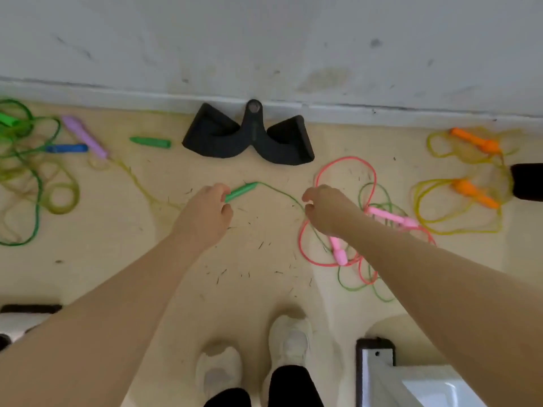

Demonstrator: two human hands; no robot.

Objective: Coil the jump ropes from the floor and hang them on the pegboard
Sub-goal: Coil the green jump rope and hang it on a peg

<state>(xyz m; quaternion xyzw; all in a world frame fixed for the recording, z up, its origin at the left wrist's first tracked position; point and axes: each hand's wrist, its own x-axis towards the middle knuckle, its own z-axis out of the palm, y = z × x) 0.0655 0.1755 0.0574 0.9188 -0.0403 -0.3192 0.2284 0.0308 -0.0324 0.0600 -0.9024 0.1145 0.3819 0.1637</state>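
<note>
1. Green handle (242, 191) gripped at its near end by the left hand (205, 214), fingers curled round it, tip pointing away toward the wall
2. Thin green cord (282, 193) running from that handle across to the right hand (326, 210), pinched there between thumb and curled fingers
3. Beyond the right hand, same cord dropping into loose green loops (379, 201) on the floor (258, 259), tangled with a pink rope (346, 160)
4. Two pink handles (392, 217) just past and below the right wrist, one partly hidden by the forearm
5. Farther out to the right of the right hand: yellow rope (458, 227) in open loops with two orange handles (474, 193), well apart from the pink tangle
6. Out to the left of the left hand: heap of green and yellowish cords (38, 198) with a purple handle (85, 136), a blue handle (67, 148) and a loose green handle (150, 142)
7. Ahead of both hands, against the foot of the wall (264, 39): black two-grip handle (249, 136) with a ringed stem
8. Below the hands: two white shoes (289, 339) on the beige floor, small dark specks scattered about
9. Pegboard out of view
</note>
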